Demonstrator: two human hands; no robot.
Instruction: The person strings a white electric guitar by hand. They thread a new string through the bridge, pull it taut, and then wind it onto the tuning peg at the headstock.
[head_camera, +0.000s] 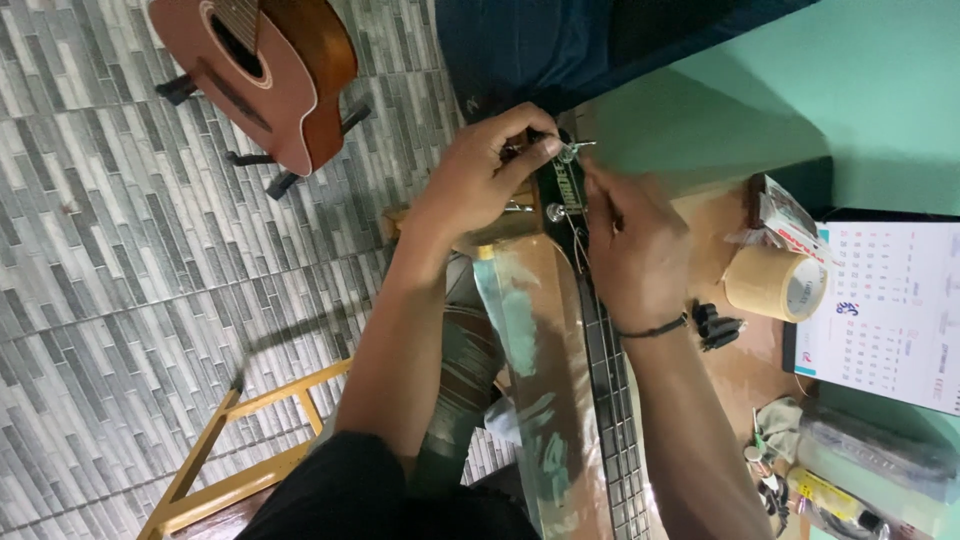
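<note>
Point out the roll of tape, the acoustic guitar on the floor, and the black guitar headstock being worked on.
roll of tape (775, 283): head view, on its tan outer side.
acoustic guitar (300, 90): head view, on the brown body beside the sound hole.
black headstock (565, 190): head view, on its face between the two hands.

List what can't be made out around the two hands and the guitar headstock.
- Head view: the tuning peg between the hands is small; how the left hand grips it is hidden by its own fingers.
- The right hand is motion-blurred; whether it holds anything is unclear.
- The black guitar neck runs off the bottom edge; its body is unseen.
- The brown acoustic guitar is cut by the top edge.
</note>
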